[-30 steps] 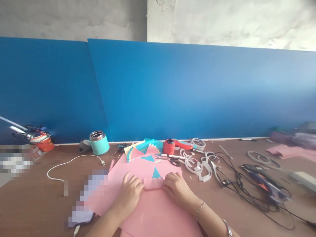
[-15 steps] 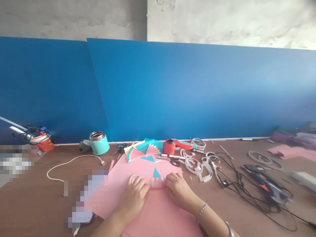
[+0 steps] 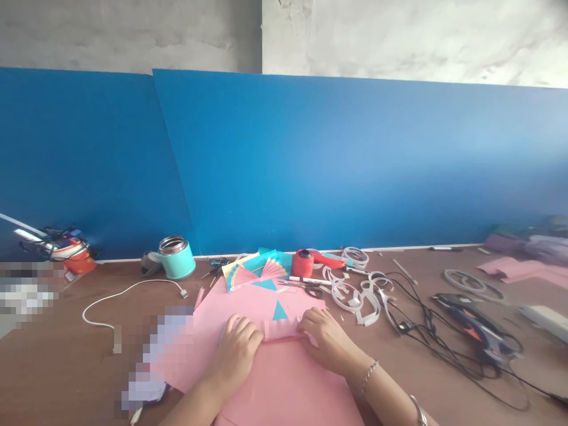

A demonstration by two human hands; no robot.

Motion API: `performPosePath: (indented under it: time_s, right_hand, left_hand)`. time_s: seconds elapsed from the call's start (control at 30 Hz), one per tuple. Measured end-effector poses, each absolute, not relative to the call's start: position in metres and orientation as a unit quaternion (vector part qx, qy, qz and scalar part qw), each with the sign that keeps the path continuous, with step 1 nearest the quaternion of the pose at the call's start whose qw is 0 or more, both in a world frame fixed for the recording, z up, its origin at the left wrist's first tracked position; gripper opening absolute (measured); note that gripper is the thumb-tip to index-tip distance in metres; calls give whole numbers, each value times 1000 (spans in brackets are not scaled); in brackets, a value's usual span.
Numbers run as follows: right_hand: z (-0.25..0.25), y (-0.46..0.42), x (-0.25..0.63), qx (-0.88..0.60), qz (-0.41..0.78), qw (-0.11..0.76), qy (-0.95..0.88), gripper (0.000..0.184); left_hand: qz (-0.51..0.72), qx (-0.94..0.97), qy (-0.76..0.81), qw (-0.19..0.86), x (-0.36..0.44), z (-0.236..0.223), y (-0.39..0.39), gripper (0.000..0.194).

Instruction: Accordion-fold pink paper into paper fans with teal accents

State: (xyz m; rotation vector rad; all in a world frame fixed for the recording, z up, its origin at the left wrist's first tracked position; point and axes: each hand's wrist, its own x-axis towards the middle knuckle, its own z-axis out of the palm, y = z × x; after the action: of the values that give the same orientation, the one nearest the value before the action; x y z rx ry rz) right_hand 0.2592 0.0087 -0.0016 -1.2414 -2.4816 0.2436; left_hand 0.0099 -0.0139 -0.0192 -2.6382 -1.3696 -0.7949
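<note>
A narrow folded strip of pink paper (image 3: 281, 330), with pleat-like creases, lies between my two hands. The fingers of my left hand (image 3: 239, 349) curl over its left end, and my right hand (image 3: 327, 338) grips its right end, the thumb tucked underneath. Beneath both hands is a large pink sheet (image 3: 293, 384). Just beyond the strip a small blue paper triangle (image 3: 279, 310) rests on pink paper, with another blue piece (image 3: 266, 284) behind it. Farther back sits a pleated paper fan (image 3: 261, 272) in pink, cream and blue.
A red tape dispenser (image 3: 303, 264), scissors (image 3: 314, 291) and white tape loops (image 3: 348, 296) lie behind to the right. Farther right is a glue gun (image 3: 479, 331) with tangled black cords. To the left stand a turquoise cup (image 3: 176, 260) and a white cable (image 3: 95, 300).
My hands have moved slightly apart along the strip, mostly the left hand going left. More of the creased pink paper shows between them.
</note>
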Motion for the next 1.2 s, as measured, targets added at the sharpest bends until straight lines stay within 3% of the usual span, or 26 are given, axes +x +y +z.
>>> performPosePath:
  time_s: [0.23, 0.4, 0.6, 0.87, 1.2]
  right_hand:
    - [-1, 11, 259, -432, 89, 171, -881, 16]
    - [-9, 19, 263, -441, 192, 205, -852, 16]
    - [-14, 22, 262, -471, 162, 192, -845, 25]
    - [-16, 29, 259, -506, 134, 182, -833, 24]
    - [-25, 38, 257, -535, 158, 191, -808, 24]
  left_hand:
    - [-245, -861, -445, 26, 7, -19, -15, 33]
    - [-214, -834, -499, -92, 7, -11, -10, 23]
    - [-151, -808, -550, -144, 9, 12, -6, 26]
    - [20, -828, -547, -122, 16, 42, 19, 32]
    - [44, -831, -548, -82, 22, 42, 23, 28]
